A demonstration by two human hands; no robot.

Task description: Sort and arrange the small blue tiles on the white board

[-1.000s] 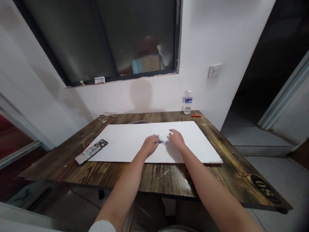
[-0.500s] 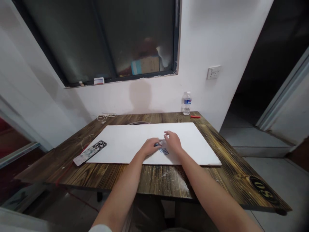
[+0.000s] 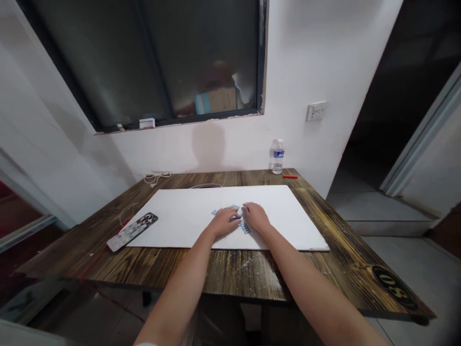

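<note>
A white foam board lies flat on the wooden table, and my two hands rest side by side near its middle. My left hand lies palm down over small blue-and-white printed pieces, with one showing past its fingers and another beyond them. My right hand sits just to the right, almost touching my left. A third printed piece lies beside its heel. The hands hide whatever lies beneath them.
A phone in a patterned case lies at the board's left edge on the wooden table. Along the back stand a water bottle, a red pen and a white cable. A dark round rim shows behind the board.
My hands have drawn closer together and sit slightly lower in view. More blue printed pieces now show around my left hand. The whole scene has shifted slightly as my head moved.
</note>
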